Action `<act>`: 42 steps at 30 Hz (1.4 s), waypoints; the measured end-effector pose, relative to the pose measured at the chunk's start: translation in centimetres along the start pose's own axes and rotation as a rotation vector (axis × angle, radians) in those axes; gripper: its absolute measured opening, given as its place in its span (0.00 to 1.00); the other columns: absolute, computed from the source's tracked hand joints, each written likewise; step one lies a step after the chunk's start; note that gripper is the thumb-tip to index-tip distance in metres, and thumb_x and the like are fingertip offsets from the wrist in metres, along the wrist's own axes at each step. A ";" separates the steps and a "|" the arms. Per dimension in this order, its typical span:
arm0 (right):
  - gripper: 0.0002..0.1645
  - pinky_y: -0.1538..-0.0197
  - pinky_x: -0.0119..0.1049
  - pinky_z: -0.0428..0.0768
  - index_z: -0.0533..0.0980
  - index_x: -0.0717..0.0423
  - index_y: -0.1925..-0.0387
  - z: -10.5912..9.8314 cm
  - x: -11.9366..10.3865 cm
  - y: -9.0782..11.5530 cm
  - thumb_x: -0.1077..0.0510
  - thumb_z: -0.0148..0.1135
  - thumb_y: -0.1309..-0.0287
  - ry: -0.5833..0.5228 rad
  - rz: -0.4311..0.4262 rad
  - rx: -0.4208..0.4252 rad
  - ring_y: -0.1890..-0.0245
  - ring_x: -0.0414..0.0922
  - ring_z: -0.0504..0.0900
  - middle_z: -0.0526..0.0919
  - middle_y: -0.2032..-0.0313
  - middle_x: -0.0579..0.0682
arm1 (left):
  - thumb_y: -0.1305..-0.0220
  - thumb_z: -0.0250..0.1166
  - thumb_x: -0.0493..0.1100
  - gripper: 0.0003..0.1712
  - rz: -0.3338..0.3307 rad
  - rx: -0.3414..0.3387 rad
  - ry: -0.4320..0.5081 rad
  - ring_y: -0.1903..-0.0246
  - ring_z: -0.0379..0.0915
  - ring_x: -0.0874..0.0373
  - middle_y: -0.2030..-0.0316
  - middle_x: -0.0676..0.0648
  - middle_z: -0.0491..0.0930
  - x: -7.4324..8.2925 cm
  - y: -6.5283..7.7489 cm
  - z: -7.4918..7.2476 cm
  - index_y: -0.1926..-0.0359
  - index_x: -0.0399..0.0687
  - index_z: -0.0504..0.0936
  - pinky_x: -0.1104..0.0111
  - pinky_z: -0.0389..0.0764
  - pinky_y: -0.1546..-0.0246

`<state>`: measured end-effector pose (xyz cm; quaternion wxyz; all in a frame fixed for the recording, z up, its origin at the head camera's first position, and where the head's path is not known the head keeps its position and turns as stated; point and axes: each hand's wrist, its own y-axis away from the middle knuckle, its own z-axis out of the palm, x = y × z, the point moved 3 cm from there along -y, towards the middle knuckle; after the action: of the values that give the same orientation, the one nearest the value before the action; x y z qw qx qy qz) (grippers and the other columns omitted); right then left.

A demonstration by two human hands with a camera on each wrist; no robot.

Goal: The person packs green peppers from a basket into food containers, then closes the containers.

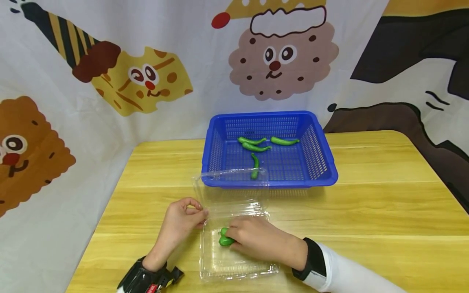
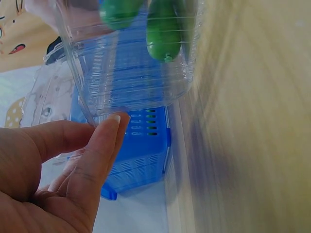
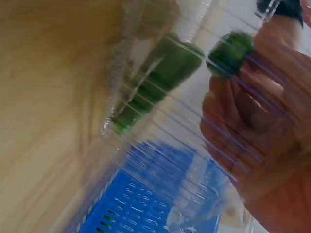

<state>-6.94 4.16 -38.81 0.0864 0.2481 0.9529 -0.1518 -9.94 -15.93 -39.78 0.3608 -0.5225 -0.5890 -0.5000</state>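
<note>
A clear plastic clamshell box (image 1: 220, 260) lies on the table, its lid (image 1: 229, 197) folded back and overlapping the basket's front rim in the head view. My left hand (image 1: 181, 219) pinches the box's rim at its far left corner between thumb and fingers. Inside the box, my right hand (image 1: 256, 238) grips a green chili pepper (image 3: 231, 53), fingers curled about it. Another green pepper (image 3: 158, 82) lies on the box floor beside it, seen through the ribbed clear wall. In the head view the right hand hides most of both peppers.
Behind the box stands a blue perforated basket (image 1: 329, 179) with several green peppers (image 1: 283, 141) inside. The wooden table (image 1: 384, 203) extends to both sides. A white cloth with cartoon prints (image 1: 205, 73) hangs behind it.
</note>
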 end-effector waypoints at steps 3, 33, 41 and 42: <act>0.09 0.75 0.22 0.74 0.75 0.46 0.75 0.5 0.1 0.0 0.50 0.68 0.49 0.010 0.006 -0.025 0.76 0.31 0.64 0.66 0.77 0.35 | 0.48 0.68 0.31 0.10 0.000 0.003 0.000 0.74 0.80 0.46 0.72 0.34 0.84 0.0 0.0 0.0 0.68 0.32 0.74 0.60 0.87 0.72; 0.13 0.72 0.24 0.79 0.77 0.48 0.76 1.7 0.2 -0.2 0.48 0.73 0.57 0.117 -0.050 -0.030 0.77 0.32 0.67 0.70 0.77 0.36 | 0.48 0.68 0.30 0.09 -0.011 -0.004 -0.014 0.75 0.80 0.47 0.73 0.33 0.83 -0.2 -0.2 0.0 0.68 0.31 0.75 0.58 0.87 0.71; 0.13 0.72 0.23 0.78 0.77 0.48 0.75 1.7 0.2 -0.2 0.47 0.73 0.57 0.125 -0.050 -0.029 0.77 0.32 0.68 0.70 0.77 0.36 | 0.47 0.68 0.31 0.10 -0.004 -0.002 -0.011 0.75 0.80 0.47 0.73 0.33 0.84 -0.4 -0.3 0.0 0.68 0.32 0.75 0.59 0.87 0.71; 0.13 0.72 0.23 0.78 0.77 0.48 0.75 1.7 0.2 -0.2 0.47 0.73 0.57 0.124 -0.051 -0.027 0.77 0.32 0.68 0.70 0.77 0.36 | 0.47 0.68 0.31 0.10 -0.003 -0.004 -0.010 0.74 0.80 0.47 0.73 0.33 0.84 -0.4 -0.3 0.0 0.68 0.32 0.74 0.59 0.87 0.71</act>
<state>-7.05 3.55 -40.46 0.0268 0.2314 0.9644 -0.1253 -10.13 -16.01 -40.19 0.3561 -0.5247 -0.5906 -0.4991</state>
